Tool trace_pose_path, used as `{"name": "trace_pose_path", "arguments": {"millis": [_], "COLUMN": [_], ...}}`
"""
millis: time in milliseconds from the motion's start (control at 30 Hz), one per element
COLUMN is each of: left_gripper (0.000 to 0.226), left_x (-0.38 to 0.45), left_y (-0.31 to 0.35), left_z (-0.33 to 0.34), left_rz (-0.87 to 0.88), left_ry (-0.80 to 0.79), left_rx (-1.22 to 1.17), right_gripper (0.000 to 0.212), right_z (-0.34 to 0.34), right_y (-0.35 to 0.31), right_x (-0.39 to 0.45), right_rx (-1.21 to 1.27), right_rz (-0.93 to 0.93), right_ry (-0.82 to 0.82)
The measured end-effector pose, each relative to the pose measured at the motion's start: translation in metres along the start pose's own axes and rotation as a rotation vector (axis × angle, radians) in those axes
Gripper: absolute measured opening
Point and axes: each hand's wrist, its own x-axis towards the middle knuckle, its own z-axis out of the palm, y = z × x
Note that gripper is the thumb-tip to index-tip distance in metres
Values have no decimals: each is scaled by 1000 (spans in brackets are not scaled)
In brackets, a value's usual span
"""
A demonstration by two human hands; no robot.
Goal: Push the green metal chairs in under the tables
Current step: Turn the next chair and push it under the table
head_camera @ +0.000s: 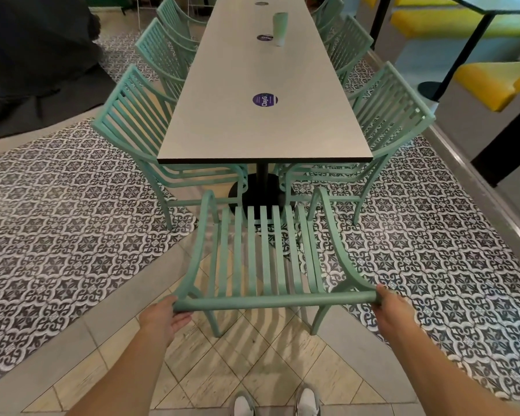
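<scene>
green metal chair (264, 253) at the near end of the long table (261, 94), well short of its edge, seat not under | left hand (162, 319) and right hand (386, 307) curl round the top rail ends | side chairs look tucked in | left: push this one in

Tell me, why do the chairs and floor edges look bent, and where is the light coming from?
Head view: wide-angle lens bows the side chairs and floor border outward; the held chair throws striped slat shadows toward the feet, so light comes from ahead; soft glare on the table; focus sharp.
</scene>
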Motion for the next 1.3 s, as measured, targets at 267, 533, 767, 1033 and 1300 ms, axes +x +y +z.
{"name": "trace_pose_path", "arguments": {"millis": [267,533,767,1033,1300], "left_gripper": [40,38,37,37,34], "left_x": [-1,-12,-13,-10,-4], "left_y": [7,1,-1,-5,-8], "left_z": [-6,-6,-4,-2,-5], "left_rz": [20,4,28,14,13], "left_ry": [34,27,29,15,2], "left_rx": [27,74,64,51,63], "right_gripper": [15,9,27,37,39], "right_z": [-2,-9,-12,-13,-14], "right_y": [17,19,17,9,10], "right_x": [3,9,10,9,8], "right_rx": [11,32,-38,-92,-58], "right_rz": [13,-10,-21,-20,-47], "right_ry": [14,70,118,158,139]}}
